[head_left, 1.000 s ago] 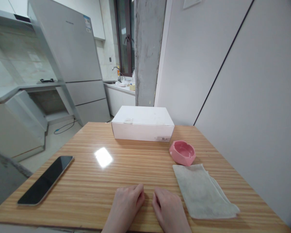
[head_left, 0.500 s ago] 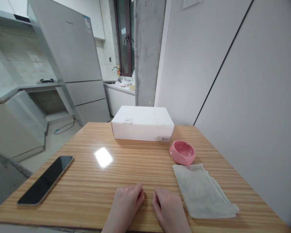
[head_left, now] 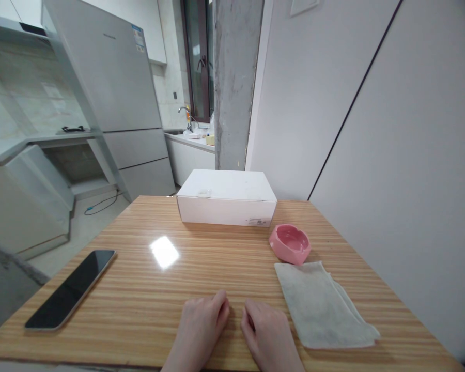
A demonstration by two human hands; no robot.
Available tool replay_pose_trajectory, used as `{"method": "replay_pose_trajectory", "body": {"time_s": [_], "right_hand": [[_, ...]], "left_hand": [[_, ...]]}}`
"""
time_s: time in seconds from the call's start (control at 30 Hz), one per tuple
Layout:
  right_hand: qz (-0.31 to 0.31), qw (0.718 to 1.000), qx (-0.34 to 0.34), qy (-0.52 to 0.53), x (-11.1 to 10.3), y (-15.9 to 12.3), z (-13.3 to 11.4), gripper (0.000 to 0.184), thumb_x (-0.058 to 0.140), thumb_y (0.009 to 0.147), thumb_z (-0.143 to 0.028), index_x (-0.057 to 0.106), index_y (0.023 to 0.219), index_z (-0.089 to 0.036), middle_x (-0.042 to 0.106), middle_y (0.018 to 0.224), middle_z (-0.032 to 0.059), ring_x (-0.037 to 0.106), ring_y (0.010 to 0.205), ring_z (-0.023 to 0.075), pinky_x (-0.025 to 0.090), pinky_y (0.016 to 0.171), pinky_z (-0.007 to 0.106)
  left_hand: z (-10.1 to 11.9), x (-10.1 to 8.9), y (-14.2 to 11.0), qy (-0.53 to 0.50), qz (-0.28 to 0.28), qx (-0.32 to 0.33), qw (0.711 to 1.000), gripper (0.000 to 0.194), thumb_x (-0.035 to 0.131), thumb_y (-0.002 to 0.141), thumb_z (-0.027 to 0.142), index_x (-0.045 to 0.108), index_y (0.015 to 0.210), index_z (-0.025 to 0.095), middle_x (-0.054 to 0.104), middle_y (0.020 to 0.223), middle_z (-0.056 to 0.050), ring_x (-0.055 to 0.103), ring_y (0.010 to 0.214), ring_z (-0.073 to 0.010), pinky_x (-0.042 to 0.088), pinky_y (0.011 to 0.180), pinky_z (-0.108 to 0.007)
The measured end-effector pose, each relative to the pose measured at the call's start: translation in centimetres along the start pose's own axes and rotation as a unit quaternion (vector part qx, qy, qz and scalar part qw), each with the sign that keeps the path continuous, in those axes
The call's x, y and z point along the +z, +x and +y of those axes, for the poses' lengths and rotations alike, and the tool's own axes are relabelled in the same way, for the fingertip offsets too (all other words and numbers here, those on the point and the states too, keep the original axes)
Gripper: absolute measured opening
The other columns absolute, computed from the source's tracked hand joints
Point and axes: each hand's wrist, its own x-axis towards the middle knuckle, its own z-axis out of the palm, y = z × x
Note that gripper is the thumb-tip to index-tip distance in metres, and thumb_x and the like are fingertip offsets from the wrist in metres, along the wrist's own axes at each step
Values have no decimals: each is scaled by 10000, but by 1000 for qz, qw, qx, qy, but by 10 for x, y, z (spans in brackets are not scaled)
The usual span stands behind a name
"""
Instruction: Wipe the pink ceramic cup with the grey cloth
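Note:
My left hand (head_left: 203,321) rests on the wooden table as a loose fist, thumb side up, with nothing showing in it. Beside it, a small gap away, my right hand (head_left: 269,325) is curled the same way, and nothing sticks out of it either. The fingertips of both hands are tucked under. Just right of my right hand lies a folded grey-green cloth (head_left: 323,307). A pink ashtray (head_left: 290,244) with notches in its rim sits at the cloth's far edge. Well to the left, a black smartphone (head_left: 72,290) lies screen up.
A closed white box (head_left: 227,199) stands at the far edge of the wooden table (head_left: 217,258). A white wall (head_left: 372,155) runs along the right side. Behind are a concrete pillar (head_left: 236,88), a fridge (head_left: 112,77) and a kitchen sink (head_left: 174,132).
Both hands keep their pose and place on the table. The whole view has shifted very slightly; no object has moved.

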Motion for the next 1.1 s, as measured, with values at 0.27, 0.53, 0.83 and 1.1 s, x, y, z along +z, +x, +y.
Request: {"method": "replay_pose_trajectory", "body": {"time_s": [0.27,0.53,0.83,1.1], "right_hand": [[46,999,-23,-11,6,-1,3,231,435,823,-148,601,679,-218,670,600,16,612,524,172,271,507,281],[35,997,-20,-71,12,-2,5,255,440,848,-136,570,643,-214,640,568,11,613,505,173,247,512,307],[49,996,-36,-64,20,-7,13,237,424,859,-130,534,672,-226,630,590,-6,607,534,161,269,530,302],[62,998,-26,-4,11,-1,9,353,343,951,-211,518,645,-224,631,586,-11,614,531,141,294,526,273]], "left_hand": [[57,-53,38,-392,31,164,904,535,640,792,333,442,1286,280,581,1133,-32,542,1037,-178,433,920,-310],[111,7,165,-457,34,161,874,1227,885,356,433,305,1389,114,359,1389,-206,324,1299,-363,267,1088,-477],[110,6,167,-458,116,125,873,823,846,473,327,475,1190,169,541,1202,-140,523,1117,-277,399,974,-414],[-12,-64,120,-501,252,-30,827,730,798,605,291,418,1225,222,603,1148,-104,634,998,-229,525,832,-394]]}}
